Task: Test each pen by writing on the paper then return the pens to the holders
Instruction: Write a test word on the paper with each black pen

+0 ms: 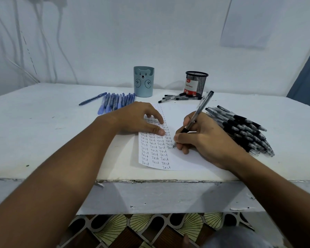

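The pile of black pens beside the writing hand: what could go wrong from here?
The right hand writes with a pen close to the black pen pile; its wrist could nudge pens loose. The left hand rests on written words on the paper, so fresh ink might smear.
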`<state>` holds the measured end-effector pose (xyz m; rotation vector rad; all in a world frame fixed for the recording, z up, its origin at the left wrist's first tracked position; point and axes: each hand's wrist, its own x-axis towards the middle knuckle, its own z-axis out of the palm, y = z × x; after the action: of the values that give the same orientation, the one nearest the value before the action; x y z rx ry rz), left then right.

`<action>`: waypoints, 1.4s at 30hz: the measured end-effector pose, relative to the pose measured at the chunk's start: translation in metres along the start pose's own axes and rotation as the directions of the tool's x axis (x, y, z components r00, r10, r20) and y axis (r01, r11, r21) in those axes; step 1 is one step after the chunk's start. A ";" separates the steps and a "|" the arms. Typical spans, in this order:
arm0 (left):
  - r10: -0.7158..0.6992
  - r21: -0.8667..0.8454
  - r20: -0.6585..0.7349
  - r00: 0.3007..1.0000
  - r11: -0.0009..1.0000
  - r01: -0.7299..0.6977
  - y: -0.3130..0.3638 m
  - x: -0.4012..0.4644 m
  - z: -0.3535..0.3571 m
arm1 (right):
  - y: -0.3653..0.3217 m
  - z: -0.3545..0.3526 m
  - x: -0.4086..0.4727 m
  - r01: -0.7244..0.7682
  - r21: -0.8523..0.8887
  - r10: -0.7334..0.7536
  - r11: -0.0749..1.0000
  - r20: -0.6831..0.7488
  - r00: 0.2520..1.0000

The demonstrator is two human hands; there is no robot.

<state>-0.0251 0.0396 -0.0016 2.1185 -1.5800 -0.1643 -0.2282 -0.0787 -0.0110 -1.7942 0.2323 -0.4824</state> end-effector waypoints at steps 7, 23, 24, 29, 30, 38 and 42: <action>0.003 0.014 -0.002 1.000 1.000 -0.003 0.001 0.000 0.000 | -0.003 -0.004 0.003 -0.053 0.191 0.063 0.980 -0.050 0.997; 0.012 0.046 -0.011 1.000 0.999 -0.012 -0.001 0.000 0.000 | -0.003 -0.001 0.009 -0.001 0.394 0.120 0.919 -0.276 0.954; 0.014 0.043 -0.012 1.000 0.999 -0.014 0.000 0.000 0.000 | -0.004 -0.002 0.008 0.005 0.397 0.115 0.918 -0.278 0.954; 0.017 0.039 -0.015 1.000 0.999 -0.016 0.002 -0.001 0.000 | -0.008 -0.002 0.005 0.049 0.369 0.077 0.928 -0.318 0.945; 0.016 0.037 -0.015 1.000 0.999 -0.015 0.002 -0.001 0.000 | -0.010 -0.003 0.006 0.073 0.340 0.054 0.938 -0.350 0.935; 0.027 0.042 -0.018 0.999 0.999 -0.027 -0.001 -0.001 0.000 | -0.079 -0.087 0.051 -0.019 -0.230 -0.104 0.973 -0.512 0.853; 0.028 0.035 -0.018 0.999 0.999 -0.027 0.000 -0.001 0.000 | -0.082 -0.128 0.060 -0.312 -0.642 0.141 0.700 -0.305 0.942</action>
<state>-0.0257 0.0407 -0.0018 2.1169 -1.6115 -0.1089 -0.2382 -0.1922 0.1067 -2.3854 0.8944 -0.4570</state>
